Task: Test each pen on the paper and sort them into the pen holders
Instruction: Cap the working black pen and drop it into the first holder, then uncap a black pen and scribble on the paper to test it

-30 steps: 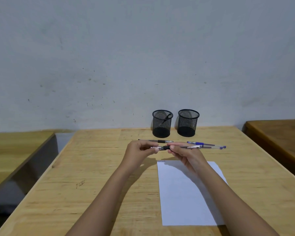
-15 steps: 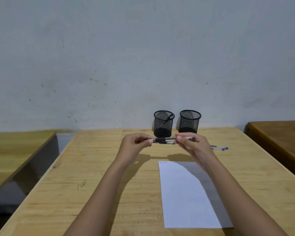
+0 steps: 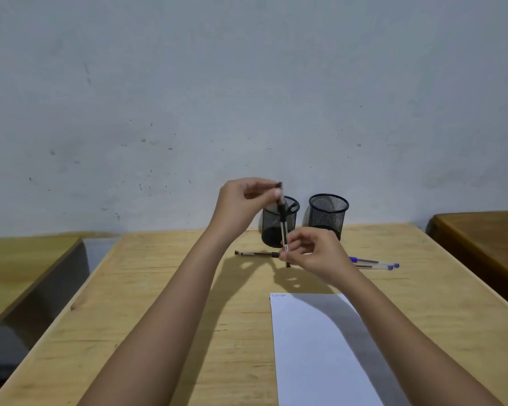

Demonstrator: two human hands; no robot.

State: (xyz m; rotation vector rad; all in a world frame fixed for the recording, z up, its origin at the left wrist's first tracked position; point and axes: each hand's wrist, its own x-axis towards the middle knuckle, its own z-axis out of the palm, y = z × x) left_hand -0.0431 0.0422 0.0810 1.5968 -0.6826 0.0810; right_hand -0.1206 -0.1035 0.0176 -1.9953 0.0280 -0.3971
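pen [image 3: 282, 222]: upright and off the table [image 3: 159, 288], held between both hands, right in front of the left holder [image 3: 272, 227]
left hand [image 3: 244, 205]: up high, fingertips pinching the pen's top end
right hand [image 3: 317, 254]: lower down, fingers curled and pinching the bottom end, with a bit of pen poking out underneath
step: looks like uncapping before the test scribble; which end has the cap is too small to tell
doing it well: pull straight along the barrel, no sideways bend, and keep the cap in one hand so it can't roll off; then tip the point down to the paper [image 3: 320, 347]
paper: flat on the near side, right of centre, partly under the right forearm; there's a tiny scribble [image 3: 277, 295] at its far left corner, so probably best to test just beside that, lots of blank sheet left
holders: side by side at the far edge by the wall, not touching; the left one has something dark in it, likely a pen; the right holder [image 3: 328, 215] looks empty, though the mesh makes that hard to call
loose pens: a black pen [image 3: 255, 253] lies just left of the right hand, blue pens [image 3: 373, 263] just right of it
room: the left half of the table is open, and both side edges are well away from the hands; the main risk is the right hand brushing the loose pens on its way down
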